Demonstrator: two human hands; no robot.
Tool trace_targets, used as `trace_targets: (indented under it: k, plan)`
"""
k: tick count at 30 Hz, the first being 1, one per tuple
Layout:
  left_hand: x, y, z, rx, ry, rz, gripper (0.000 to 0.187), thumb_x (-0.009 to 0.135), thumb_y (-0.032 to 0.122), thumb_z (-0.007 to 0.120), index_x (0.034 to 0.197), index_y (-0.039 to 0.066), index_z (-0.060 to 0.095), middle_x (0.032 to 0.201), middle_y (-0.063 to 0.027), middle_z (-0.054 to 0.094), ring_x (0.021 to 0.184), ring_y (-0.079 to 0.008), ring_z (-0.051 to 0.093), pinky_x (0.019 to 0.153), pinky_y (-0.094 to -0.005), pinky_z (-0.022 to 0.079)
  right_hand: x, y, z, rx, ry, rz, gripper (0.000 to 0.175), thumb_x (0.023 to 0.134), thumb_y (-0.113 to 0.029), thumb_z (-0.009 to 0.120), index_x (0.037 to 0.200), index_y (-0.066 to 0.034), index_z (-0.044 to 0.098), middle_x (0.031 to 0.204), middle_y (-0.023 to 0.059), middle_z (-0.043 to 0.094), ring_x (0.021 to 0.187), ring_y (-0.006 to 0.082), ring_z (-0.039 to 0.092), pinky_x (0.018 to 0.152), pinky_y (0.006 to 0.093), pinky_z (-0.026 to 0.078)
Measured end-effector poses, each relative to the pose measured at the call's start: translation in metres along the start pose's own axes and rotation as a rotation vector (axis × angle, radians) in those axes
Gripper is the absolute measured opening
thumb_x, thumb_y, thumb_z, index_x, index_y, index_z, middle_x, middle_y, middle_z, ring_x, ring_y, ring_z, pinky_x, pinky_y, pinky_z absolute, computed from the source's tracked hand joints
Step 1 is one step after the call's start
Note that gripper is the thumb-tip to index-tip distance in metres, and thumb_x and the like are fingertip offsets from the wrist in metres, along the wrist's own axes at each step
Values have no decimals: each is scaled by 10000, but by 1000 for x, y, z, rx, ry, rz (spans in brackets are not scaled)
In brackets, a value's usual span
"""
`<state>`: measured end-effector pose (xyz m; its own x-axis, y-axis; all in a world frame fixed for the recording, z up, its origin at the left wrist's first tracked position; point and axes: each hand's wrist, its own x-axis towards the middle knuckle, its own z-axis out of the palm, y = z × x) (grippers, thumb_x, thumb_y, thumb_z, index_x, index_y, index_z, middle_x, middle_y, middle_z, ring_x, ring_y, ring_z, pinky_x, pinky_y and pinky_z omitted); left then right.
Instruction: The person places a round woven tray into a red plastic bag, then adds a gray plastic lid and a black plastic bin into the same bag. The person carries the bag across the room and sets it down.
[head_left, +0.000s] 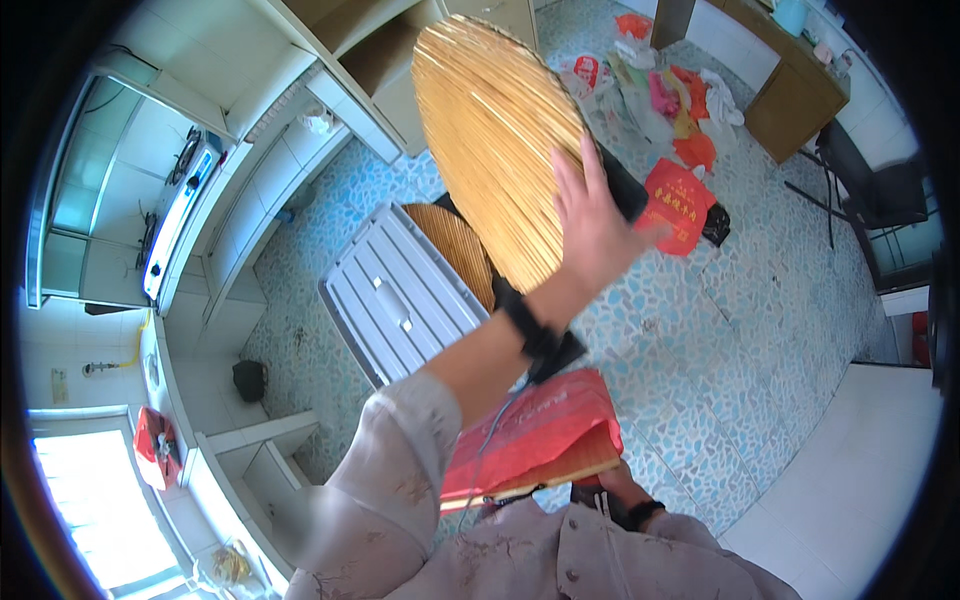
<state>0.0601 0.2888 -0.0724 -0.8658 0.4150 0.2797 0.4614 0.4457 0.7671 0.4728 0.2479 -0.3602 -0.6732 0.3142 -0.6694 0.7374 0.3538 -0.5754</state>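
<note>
A large round mat of straw-coloured stalks stands tilted in front of me. My left hand lies against its right edge, fingers spread and thumb apart. A wristwatch with a black strap is on that wrist. Close to my body, my right hand grips the corner of a thin wooden board. Red plastic covers much of this board, and a thin grey cord crosses it. Below the mat, a grey ribbed plastic lid leans over a second stalk mat, partly hidden.
Plastic bags litter the pebble-patterned floor, with a printed red bag nearer. A gas stove sits on the left counter. Open cabinet shelves stand ahead. At right are a brown wooden cabinet and a black chair.
</note>
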Motion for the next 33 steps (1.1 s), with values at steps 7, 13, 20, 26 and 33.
trace_targets:
  k: [7,13,20,26,33]
  plan:
    - [62,-50,2,-64,123,-456,1022,607,101,674,1363,-48,3,1314,-336,277,1200,-418,360,988,-349,356,8,11,-4,-51,-68,73,370,822,-378,451,1075,-132,566,996,172,612,956,369,561,803,448,452]
    - [72,-61,-53,-42,555,-381,232,657,111,589,835,-33,559,733,-200,612,706,-353,615,656,-411,487,24,-23,-29,-165,-76,31,380,828,-409,445,1086,-156,562,996,168,617,954,360,567,776,447,454]
    - [46,-29,-153,-323,669,-208,62,742,24,536,735,-30,566,657,-64,591,546,-141,523,482,-296,425,51,-39,-15,-100,170,-404,297,812,-251,456,1067,-144,562,798,168,628,737,368,601,614,471,464]
    - [-17,25,-261,-423,753,-273,204,784,85,590,953,-30,601,884,-108,610,770,-184,584,650,-292,478,85,-69,-11,-213,94,-324,324,844,-279,409,1028,-70,575,933,200,613,876,387,576,737,461,458]
    - [-134,50,-445,476,500,94,835,631,438,667,1277,-24,408,1300,-177,423,1179,-279,432,977,-379,370,125,-136,-16,-186,80,-268,204,799,-191,471,806,-30,597,802,202,619,787,384,588,692,445,469]
